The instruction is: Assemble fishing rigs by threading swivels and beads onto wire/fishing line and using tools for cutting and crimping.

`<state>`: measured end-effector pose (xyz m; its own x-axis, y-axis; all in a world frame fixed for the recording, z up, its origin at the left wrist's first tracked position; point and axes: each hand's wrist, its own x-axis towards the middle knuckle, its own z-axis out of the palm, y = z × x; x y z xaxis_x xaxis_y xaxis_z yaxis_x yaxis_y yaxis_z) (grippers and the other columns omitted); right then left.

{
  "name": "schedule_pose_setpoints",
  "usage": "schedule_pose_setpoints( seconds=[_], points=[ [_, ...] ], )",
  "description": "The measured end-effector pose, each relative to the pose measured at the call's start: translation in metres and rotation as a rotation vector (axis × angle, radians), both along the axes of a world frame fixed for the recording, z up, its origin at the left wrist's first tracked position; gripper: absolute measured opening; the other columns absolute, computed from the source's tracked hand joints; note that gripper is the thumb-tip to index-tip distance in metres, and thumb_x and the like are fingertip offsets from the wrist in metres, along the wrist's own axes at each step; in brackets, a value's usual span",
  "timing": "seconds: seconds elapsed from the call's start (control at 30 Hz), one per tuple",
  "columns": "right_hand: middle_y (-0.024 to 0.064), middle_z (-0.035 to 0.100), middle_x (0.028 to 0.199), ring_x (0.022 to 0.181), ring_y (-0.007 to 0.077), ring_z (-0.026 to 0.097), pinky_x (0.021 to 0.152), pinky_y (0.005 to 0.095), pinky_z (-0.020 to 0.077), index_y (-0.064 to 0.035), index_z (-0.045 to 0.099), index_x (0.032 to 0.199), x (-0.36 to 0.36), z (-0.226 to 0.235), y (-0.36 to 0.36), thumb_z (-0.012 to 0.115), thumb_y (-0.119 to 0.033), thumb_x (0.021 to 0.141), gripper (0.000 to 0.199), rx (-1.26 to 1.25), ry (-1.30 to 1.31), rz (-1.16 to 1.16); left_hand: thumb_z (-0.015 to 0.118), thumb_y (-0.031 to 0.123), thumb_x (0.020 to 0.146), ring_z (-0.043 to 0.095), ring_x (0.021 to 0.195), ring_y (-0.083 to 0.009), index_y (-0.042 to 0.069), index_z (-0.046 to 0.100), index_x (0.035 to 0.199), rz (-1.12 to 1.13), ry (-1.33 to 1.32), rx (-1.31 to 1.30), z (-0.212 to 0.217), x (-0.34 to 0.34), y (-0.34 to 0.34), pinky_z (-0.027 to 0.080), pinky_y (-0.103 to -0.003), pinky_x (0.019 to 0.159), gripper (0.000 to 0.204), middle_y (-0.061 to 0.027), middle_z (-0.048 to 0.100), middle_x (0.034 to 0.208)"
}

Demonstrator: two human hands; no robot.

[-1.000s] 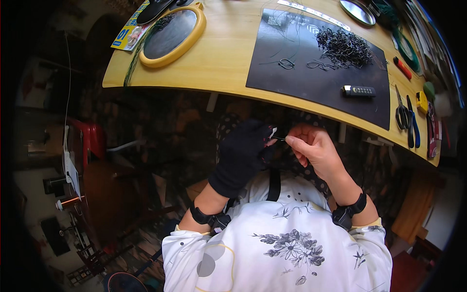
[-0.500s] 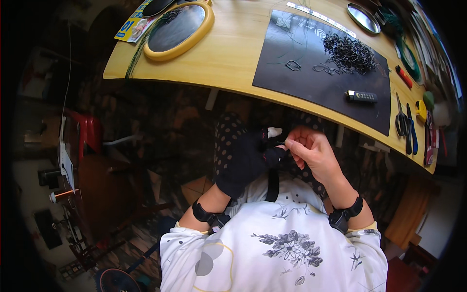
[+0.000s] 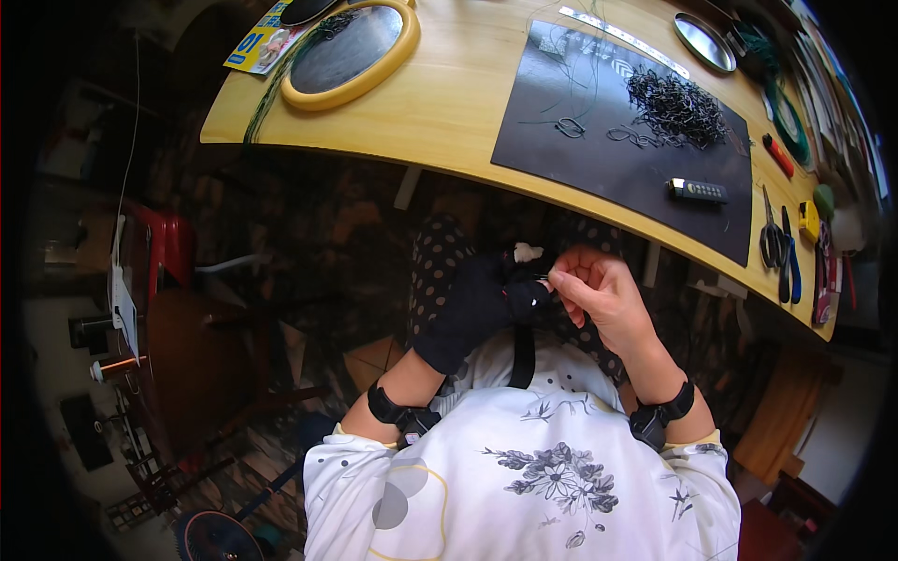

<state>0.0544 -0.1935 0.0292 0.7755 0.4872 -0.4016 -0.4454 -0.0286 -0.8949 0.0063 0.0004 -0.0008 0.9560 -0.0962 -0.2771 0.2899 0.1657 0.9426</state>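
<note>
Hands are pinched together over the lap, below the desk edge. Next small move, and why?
Probably keep the left hand, in its black glove, steady and let the right hand work the tiny piece between their fingertips. The piece is too small to identify; the dark rings lie far off on the black mat.

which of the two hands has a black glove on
The left hand wears the black glove; the right hand is bare. Both meet over the lap, below the wooden table.

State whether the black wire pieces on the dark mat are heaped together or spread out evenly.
Mostly heaped: the black wire pieces form one tangled mound at the far right of the dark mat, with only a few loose loops lying apart nearby.
</note>
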Motion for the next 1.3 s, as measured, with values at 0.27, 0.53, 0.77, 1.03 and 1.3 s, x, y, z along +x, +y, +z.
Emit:
schedule_pose_setpoints(
  seconds=[0.27,0.53,0.77,1.03,1.3],
  points=[
    [0.0003,0.059,0.069,0.054,0.006,0.052,0.047,0.0211,0.0408,0.0006,0.066,0.1,0.002,0.001,-0.004,0.069,-0.019,0.096,0.02,-0.038,0.033,-0.016,0.083,0.008,0.083,0.064,0.086,-0.0125,0.002,0.071,0.109,0.079,-0.268,0.168,0.014,-0.004,-0.005,0.053,-0.029,0.074,0.029,-0.0033,0.069,0.097],
    [0.0003,0.058,0.068,0.053,0.0069,0.051,0.047,0.0229,0.0407,0.0006,0.065,0.097,0.001,-0.001,-0.002,0.069,-0.016,0.095,0.017,0.027,0.123,-0.023,0.082,0.004,0.077,0.062,0.076,-0.0249,0.006,0.073,0.099,0.12,-0.652,0.635,0.012,0.0,0.0,0.049,-0.034,0.067,0.024,-0.0086,0.062,0.085],
    [0.0013,0.06,0.069,0.054,0.0077,0.055,0.048,0.0228,0.0435,0.0005,0.065,0.099,0.0,0.0,-0.003,0.07,-0.015,0.095,0.017,0.068,0.13,-0.023,0.078,0.003,0.076,0.062,0.078,-0.022,0.007,0.073,0.098,0.132,-0.6,0.559,0.014,0.0,-0.002,0.049,-0.033,0.069,0.022,-0.0064,0.062,0.087],
    [0.0009,0.06,0.07,0.056,0.0082,0.056,0.05,0.0228,0.0458,-0.0007,0.065,0.099,0.0,-0.002,-0.002,0.072,-0.015,0.094,0.017,0.076,0.101,-0.021,0.078,0.002,0.076,0.064,0.076,-0.0268,0.006,0.072,0.097,0.111,-0.606,0.59,0.021,0.0,-0.002,0.05,-0.036,0.067,0.021,-0.0098,0.062,0.084],
    [-0.0014,0.056,0.068,0.056,0.0058,0.052,0.048,0.0219,0.0408,-0.0015,0.063,0.097,0.004,0.001,-0.006,0.07,-0.016,0.093,0.016,0.132,0.081,-0.032,0.07,0.017,0.094,0.062,0.076,-0.0216,0.005,0.071,0.103,0.012,-0.277,0.428,0.006,-0.002,0.006,0.049,-0.033,0.069,0.016,-0.0065,0.062,0.084]
  ],
)
